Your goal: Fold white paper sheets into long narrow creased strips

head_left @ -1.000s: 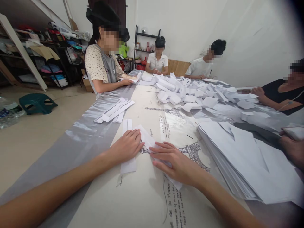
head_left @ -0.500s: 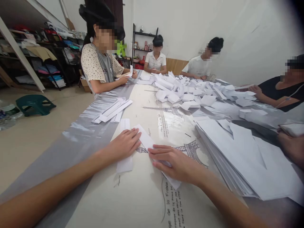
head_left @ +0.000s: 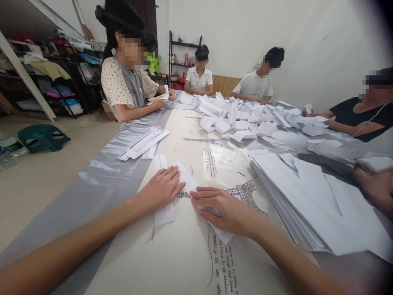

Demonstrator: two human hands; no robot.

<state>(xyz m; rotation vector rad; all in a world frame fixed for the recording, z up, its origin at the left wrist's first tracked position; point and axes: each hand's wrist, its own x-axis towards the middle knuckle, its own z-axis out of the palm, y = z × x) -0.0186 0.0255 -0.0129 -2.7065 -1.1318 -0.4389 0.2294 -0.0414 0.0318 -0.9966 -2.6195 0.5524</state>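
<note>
A folded white paper strip (head_left: 185,173) lies aslant on the table between my two hands. My left hand (head_left: 167,185) rests on its upper end with the fingers stretched out and close together. My right hand (head_left: 225,208) lies palm down over the lower part of that strip, fingers extended and slightly apart. Under the left hand is a second paper strip (head_left: 165,216), with a crease along it; its middle is hidden by the hand. Further off to the left, several folded strips (head_left: 144,143) are piled loosely.
A thick stack of white sheets (head_left: 310,200) stands to my right, with another person's hand (head_left: 373,188) beyond it. Many folded papers (head_left: 233,114) are heaped at the far middle. Several people sit around the table (head_left: 147,266). A green stool (head_left: 44,135) is on the floor.
The second strip's lower end has shifted slightly right under my left hand. My right hand stays nearly in place. The person at far right has moved their hands and paper.
</note>
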